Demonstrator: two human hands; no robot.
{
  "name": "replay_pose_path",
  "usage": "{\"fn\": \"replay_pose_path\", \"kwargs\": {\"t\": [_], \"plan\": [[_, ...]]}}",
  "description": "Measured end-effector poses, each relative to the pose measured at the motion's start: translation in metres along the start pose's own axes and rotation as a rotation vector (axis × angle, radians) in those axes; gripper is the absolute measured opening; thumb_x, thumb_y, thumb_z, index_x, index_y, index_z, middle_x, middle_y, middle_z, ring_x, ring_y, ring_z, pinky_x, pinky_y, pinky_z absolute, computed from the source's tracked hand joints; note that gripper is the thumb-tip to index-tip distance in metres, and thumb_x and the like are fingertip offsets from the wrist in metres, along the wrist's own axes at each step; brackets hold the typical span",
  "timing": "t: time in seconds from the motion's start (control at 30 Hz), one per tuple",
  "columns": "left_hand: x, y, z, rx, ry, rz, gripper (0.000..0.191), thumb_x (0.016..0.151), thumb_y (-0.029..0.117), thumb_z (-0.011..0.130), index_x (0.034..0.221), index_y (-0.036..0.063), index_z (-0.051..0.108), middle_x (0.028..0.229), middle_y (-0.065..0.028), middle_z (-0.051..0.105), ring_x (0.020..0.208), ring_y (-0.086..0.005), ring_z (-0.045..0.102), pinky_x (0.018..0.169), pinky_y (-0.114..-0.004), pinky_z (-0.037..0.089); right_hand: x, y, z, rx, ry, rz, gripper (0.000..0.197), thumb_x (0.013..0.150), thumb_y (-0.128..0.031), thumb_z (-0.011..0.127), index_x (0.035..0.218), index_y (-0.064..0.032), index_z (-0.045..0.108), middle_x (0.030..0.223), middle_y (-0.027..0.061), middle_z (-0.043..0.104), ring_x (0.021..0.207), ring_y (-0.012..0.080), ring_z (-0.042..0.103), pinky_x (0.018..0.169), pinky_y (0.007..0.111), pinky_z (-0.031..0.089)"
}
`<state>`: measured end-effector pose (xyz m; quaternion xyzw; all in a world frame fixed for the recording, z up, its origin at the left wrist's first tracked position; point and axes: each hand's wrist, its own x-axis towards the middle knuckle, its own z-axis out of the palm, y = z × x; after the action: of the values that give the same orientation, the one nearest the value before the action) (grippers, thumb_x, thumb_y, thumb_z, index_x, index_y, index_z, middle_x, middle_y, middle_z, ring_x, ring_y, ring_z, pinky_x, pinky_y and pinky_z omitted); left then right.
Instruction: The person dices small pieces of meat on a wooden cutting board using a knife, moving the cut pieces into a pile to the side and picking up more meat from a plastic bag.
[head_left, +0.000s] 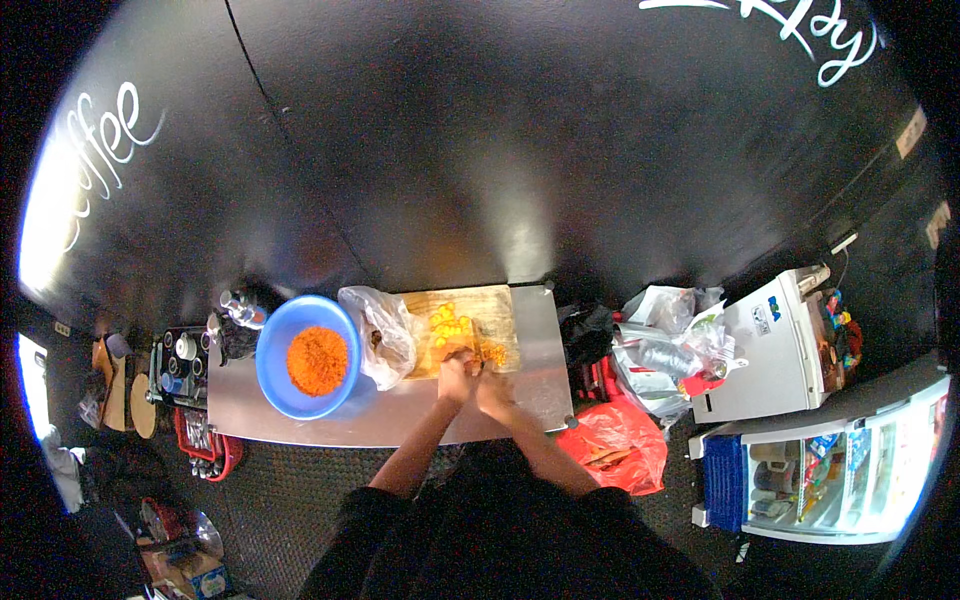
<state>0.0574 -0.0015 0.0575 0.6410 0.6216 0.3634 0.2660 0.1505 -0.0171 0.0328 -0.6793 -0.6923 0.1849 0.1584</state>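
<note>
A wooden cutting board (499, 315) lies on the metal tabletop before me. Yellow food pieces (448, 322) are gathered near its middle, and finely chopped yellow bits (493, 352) lie towards its right side. My left hand (456, 376) is bent over the board's front edge, its fingers at the near end of the yellow pieces. Close beside it, my right hand (493, 391) is blurred and reaches towards the chopped bits. The fingers of both hands are partly hidden, and whatever they grip is too small and blurred to make out.
Left of the board are a clear plastic bag (386, 337) and a blue basin (270, 360) of shredded orange food (317, 361). A red plastic bag (622, 450) sits below the table's right end. Bulky bags (660, 352) and a white freezer (757, 352) stand farther right.
</note>
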Motion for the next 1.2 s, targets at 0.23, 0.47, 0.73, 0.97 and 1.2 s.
{"fn": "replay_pose_path", "kwargs": {"t": [0.23, 0.47, 0.73, 0.97, 1.2], "plan": [[0.002, -0.028, 0.004, -0.107, 0.002, -0.051, 0.021, 0.071, -0.003, 0.050, 0.090, 0.0032, 0.048, 0.076, -0.0167, 0.058, 0.075, -0.0313, 0.057, 0.063, -0.035, 0.046, 0.013, 0.001, -0.004, 0.040, -0.158, 0.005, 0.031, 0.081, -0.023, 0.043, 0.101, 0.0004, 0.036, 0.074, 0.0218, 0.059, 0.070, 0.0389, 0.058, 0.064, 0.047, 0.046], [-0.002, -0.032, -0.001, -0.022, 0.132, 0.082, 0.019, 0.065, -0.009, 0.052, 0.079, 0.0029, 0.051, 0.070, -0.0109, 0.058, 0.066, -0.0240, 0.059, 0.058, -0.032, 0.046, -0.003, -0.021, 0.002, -0.074, -0.199, 0.116, 0.035, 0.082, -0.023, 0.043, 0.105, 0.0022, 0.037, 0.074, 0.0205, 0.060, 0.068, 0.0375, 0.059, 0.062, 0.045, 0.047], [-0.001, -0.030, 0.000, -0.297, 0.163, -0.092, 0.019, 0.064, -0.011, 0.052, 0.078, 0.0016, 0.050, 0.069, -0.0093, 0.057, 0.066, -0.0205, 0.059, 0.055, -0.030, 0.046, -0.011, -0.025, 0.008, -0.072, -0.114, 0.117, 0.039, 0.080, -0.024, 0.045, 0.104, 0.0044, 0.035, 0.073, 0.0221, 0.059, 0.070, 0.0377, 0.059, 0.062, 0.046, 0.046], [-0.004, -0.009, -0.010, -0.224, 0.125, -0.157, 0.021, 0.065, -0.008, 0.054, 0.084, 0.0017, 0.048, 0.074, -0.0115, 0.056, 0.069, -0.0254, 0.057, 0.060, -0.032, 0.046, -0.008, -0.021, 0.009, 0.015, -0.140, 0.076, 0.033, 0.082, -0.020, 0.040, 0.105, 0.0027, 0.035, 0.078, 0.0223, 0.059, 0.071, 0.0387, 0.058, 0.063, 0.049, 0.045], [-0.011, -0.019, -0.016, -0.034, 0.177, 0.130, 0.022, 0.066, -0.003, 0.056, 0.086, 0.0028, 0.050, 0.076, -0.0118, 0.056, 0.075, -0.0279, 0.055, 0.064, -0.035, 0.045, -0.007, -0.036, -0.017, 0.094, -0.140, -0.023, 0.038, 0.082, -0.021, 0.039, 0.110, 0.0049, 0.034, 0.078, 0.0222, 0.059, 0.071, 0.0379, 0.058, 0.064, 0.048, 0.046]]}}
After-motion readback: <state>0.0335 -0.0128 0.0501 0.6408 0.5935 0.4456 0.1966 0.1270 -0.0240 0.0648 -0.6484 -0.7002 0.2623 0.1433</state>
